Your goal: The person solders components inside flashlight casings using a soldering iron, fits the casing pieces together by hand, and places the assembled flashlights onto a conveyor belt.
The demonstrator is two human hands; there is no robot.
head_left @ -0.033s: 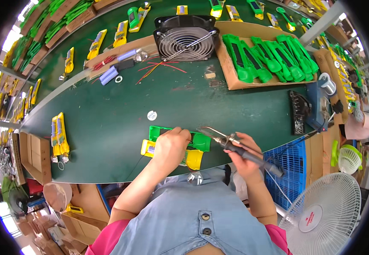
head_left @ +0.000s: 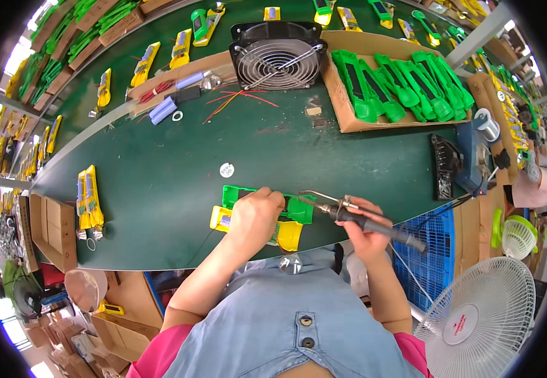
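My left hand (head_left: 256, 220) lies over an open green plastic casing half (head_left: 301, 210), fingers pinched together on it; what is between the fingertips is hidden. Alongside, nearer to me, is a yellow casing half (head_left: 290, 236) with parts inside, partly under the same hand. A clear, round lamp reflector (head_left: 290, 264) sits by its right end at the table edge. My right hand (head_left: 366, 232) grips a soldering iron (head_left: 406, 238) with a dark handle and a thin curved metal tube. Its tip points left, close to the green casing's right end.
A black fan (head_left: 278, 63) with a wire guard stands at the back. Right of it, a cardboard box (head_left: 380, 125) holds several green casings. A blue soldering unit (head_left: 471, 165) and solder spool (head_left: 488, 128) sit at right. Yellow casings (head_left: 88, 200) lie at left; a white fan (head_left: 475, 321) stands lower right.
The soldering iron and my right hand have shifted slightly; the handle end sits a little farther right and higher. My left hand stays on the casing.
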